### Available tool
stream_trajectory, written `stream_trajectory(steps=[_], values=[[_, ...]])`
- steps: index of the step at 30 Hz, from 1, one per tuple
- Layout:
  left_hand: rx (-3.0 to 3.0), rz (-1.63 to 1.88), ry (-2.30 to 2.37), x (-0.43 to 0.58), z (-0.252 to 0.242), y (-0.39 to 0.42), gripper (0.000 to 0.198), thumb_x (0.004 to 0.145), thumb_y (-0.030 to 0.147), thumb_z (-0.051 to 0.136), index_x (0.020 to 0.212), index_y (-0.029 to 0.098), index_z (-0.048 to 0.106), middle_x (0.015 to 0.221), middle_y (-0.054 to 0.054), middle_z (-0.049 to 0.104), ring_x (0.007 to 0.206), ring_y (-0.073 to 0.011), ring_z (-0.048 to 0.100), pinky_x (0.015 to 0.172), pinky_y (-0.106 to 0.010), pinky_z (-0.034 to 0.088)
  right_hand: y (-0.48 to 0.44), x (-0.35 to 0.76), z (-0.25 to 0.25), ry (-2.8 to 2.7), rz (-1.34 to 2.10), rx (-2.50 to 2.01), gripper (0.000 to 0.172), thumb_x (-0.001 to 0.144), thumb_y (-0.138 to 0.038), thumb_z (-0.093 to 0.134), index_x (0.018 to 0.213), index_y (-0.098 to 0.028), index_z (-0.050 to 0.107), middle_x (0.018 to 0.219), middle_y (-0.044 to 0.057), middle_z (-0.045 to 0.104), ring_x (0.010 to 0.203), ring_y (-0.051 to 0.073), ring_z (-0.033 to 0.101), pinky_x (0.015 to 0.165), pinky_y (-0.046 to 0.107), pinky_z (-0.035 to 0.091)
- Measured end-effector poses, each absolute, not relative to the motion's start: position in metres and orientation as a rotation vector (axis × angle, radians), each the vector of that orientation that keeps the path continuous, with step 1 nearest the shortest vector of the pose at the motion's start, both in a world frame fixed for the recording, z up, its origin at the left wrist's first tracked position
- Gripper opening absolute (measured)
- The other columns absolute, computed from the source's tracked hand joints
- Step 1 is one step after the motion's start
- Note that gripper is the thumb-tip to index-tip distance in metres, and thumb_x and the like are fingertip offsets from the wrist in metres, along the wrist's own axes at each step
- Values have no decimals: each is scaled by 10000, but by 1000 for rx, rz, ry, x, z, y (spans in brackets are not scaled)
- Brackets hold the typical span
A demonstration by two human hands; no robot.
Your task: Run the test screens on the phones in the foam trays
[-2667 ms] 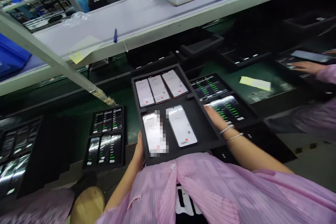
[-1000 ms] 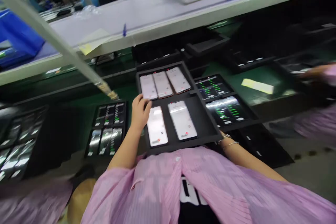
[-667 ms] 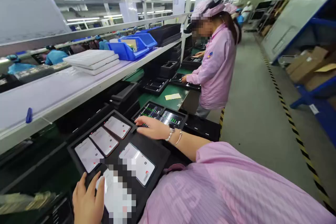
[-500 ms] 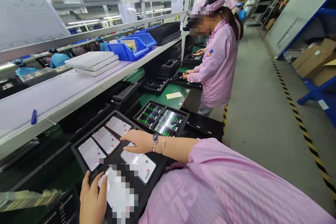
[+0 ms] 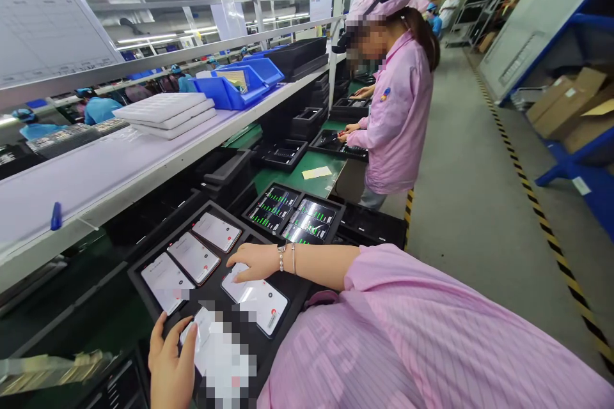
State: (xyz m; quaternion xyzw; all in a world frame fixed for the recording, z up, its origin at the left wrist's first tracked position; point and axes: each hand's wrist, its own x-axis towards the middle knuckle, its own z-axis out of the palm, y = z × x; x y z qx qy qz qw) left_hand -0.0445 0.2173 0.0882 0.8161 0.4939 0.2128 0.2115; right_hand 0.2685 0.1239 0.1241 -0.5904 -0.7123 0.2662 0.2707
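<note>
A black tray (image 5: 213, 287) holds several smartphones with lit white screens. Over the upper end of one smartphone (image 5: 261, 303) reaches my right hand (image 5: 256, 262), fingers stretched out and gripping nothing. Whether its fingertips touch the screen I cannot tell. Three more phones, among them a middle one (image 5: 193, 257), lie in a row along the tray's far side. At the near left, my left hand (image 5: 171, 361) has its fingers spread by the tray's edge. Beside it lies another white-screened phone (image 5: 215, 348), partly blurred out.
Beyond my right hand sits a second tray (image 5: 295, 216) of phones showing green bars. A co-worker (image 5: 398, 102) in pink stands further along the green bench (image 5: 326, 163). A shelf (image 5: 119, 185) runs above on the left, carrying white foam trays (image 5: 165, 112) and a blue bin (image 5: 235, 86).
My right hand has drawn back slightly from the far row of phones, onto the nearer phone. My left hand has hardly moved. The view has shifted a little.
</note>
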Motion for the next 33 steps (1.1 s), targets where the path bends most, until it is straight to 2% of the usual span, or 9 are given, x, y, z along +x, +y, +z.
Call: stream_trajectory(steps=[5, 9, 20, 24, 33], values=[[2237, 603, 1373, -40, 93, 211, 482, 887, 589, 531, 1032, 203, 781, 1615, -154, 434, 1522, -418, 441, 1312, -600, 293, 125, 273, 123, -1941, 705, -1602, 415, 974, -414, 707, 1298, -155, 699, 1103, 111, 723, 1275, 277, 579, 1070, 397, 497], [2221, 649, 1378, -34, 101, 200, 494, 893, 595, 503, 1013, 194, 767, 1609, -159, 438, 1522, -419, 441, 1310, -594, 305, 126, 273, 122, -1980, 686, -1576, 316, 959, -358, 730, 1208, -164, 719, 1105, 95, 720, 1246, 259, 578, 1094, 388, 475], [2218, 646, 1398, -34, 104, 195, 470, 890, 575, 505, 1010, 194, 754, 1596, -167, 456, 1533, -416, 428, 1311, -605, 289, 121, 274, 128, -1942, 733, -1561, 300, 951, -351, 733, 1187, -166, 732, 894, 58, 663, 1221, 268, 570, 1003, 370, 503], [2212, 648, 1390, -34, 103, 196, 466, 897, 580, 505, 1004, 200, 753, 1591, -153, 458, 1541, -407, 420, 1328, -582, 263, 120, 275, 131, -1928, 742, -1550, 274, 934, -315, 750, 1161, -161, 741, 883, 54, 664, 1185, 256, 572, 990, 350, 498], [2185, 663, 1401, -34, 99, 196, 474, 894, 583, 519, 1014, 189, 753, 1607, -161, 452, 1540, -417, 419, 1305, -623, 290, 120, 275, 133, -1926, 781, -1576, 297, 961, -316, 717, 1197, -136, 732, 870, 55, 634, 1200, 265, 549, 998, 352, 474]])
